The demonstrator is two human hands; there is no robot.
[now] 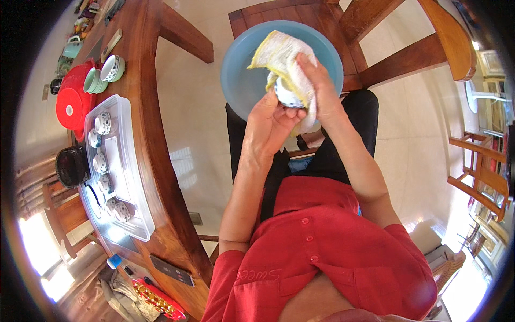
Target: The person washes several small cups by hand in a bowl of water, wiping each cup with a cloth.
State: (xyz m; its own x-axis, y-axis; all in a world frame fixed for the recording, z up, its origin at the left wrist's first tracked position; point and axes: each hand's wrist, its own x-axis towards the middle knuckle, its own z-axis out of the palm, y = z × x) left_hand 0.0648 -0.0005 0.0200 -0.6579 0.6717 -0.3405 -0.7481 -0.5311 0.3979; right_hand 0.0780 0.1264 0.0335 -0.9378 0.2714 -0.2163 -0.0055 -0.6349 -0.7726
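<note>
Over a blue plastic basin (237, 86), my left hand (267, 122) grips a small white porcelain cup (286, 95) with a blue pattern, thumb on its near side. My right hand (320, 86) holds a white cloth with yellow edging (281, 50) that wraps around the cup's far and right sides. Part of the cup is hidden by the cloth and fingers. One end of the cloth hangs down past my right palm.
The basin rests on a wooden chair (257, 18). On the wooden table (149, 133) at left stand a clear plastic tray (141, 209) with several patterned cups, stacked bowls (112, 68), a red plastic basin (72, 94), a black container (70, 167) and a phone (172, 270).
</note>
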